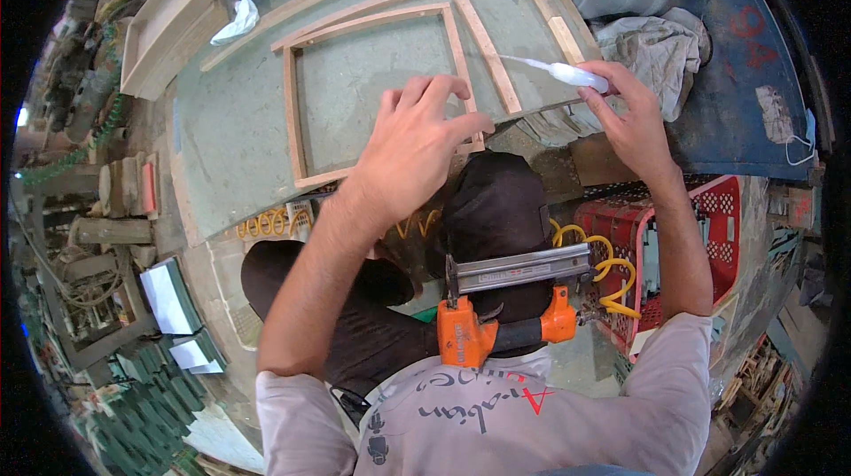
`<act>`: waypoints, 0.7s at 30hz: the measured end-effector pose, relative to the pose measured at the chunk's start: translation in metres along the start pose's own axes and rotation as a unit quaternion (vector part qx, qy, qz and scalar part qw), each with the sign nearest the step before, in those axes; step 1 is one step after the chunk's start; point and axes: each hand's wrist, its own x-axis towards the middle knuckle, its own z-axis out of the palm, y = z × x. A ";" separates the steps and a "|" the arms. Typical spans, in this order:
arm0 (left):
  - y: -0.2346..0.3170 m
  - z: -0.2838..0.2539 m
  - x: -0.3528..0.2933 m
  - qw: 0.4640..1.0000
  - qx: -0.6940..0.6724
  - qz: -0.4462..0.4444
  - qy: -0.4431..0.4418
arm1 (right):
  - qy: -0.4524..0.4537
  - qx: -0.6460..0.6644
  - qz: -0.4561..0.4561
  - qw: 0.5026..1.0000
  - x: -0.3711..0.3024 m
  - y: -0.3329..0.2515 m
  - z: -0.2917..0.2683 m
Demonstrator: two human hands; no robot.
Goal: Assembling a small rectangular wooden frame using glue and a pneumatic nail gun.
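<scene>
Glue bottle (574, 74), white and soft, sits pinched in your right hand (631, 117), its long nozzle pointing left toward a loose wooden strip (489, 55) on the green worktable (226, 130). Your left hand (417, 148) hovers with its fingers spread and curled over the near right corner of the thin wooden frame (292, 121); you grip nothing with it. Your hands are well apart. An orange nail gun (501, 308) rests on your lap, with a coiled yellow hose (612, 277) beside a red crate (718, 228).

A cluttered workshop: grey-green worktable (230, 121), red plastic crate (718, 237) on the floor, green stacked pieces (142, 387) at left.
</scene>
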 end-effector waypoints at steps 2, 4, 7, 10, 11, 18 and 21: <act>-0.006 -0.004 0.008 0.999 0.003 0.044 -0.026 | 0.012 0.014 0.019 1.000 -0.002 0.001 -0.001; -0.011 -0.006 0.016 0.992 -0.015 0.064 -0.108 | 0.030 0.024 0.035 0.999 -0.005 0.006 -0.002; -0.017 -0.004 0.021 0.987 -0.008 0.090 -0.132 | 0.024 0.043 0.068 0.996 -0.008 0.009 -0.007; -0.019 -0.002 0.024 0.986 -0.021 0.109 -0.124 | 0.036 0.053 0.072 0.995 -0.014 0.016 -0.010; -0.019 -0.002 0.024 0.986 -0.021 0.109 -0.126 | 0.036 0.054 0.073 0.995 -0.015 0.017 -0.009; -0.027 -0.001 0.029 0.977 -0.011 0.139 -0.159 | 0.071 0.061 0.066 0.993 -0.016 0.024 -0.003; -0.029 0.000 0.031 0.977 -0.015 0.151 -0.147 | 0.075 0.050 0.064 0.994 -0.016 0.025 -0.008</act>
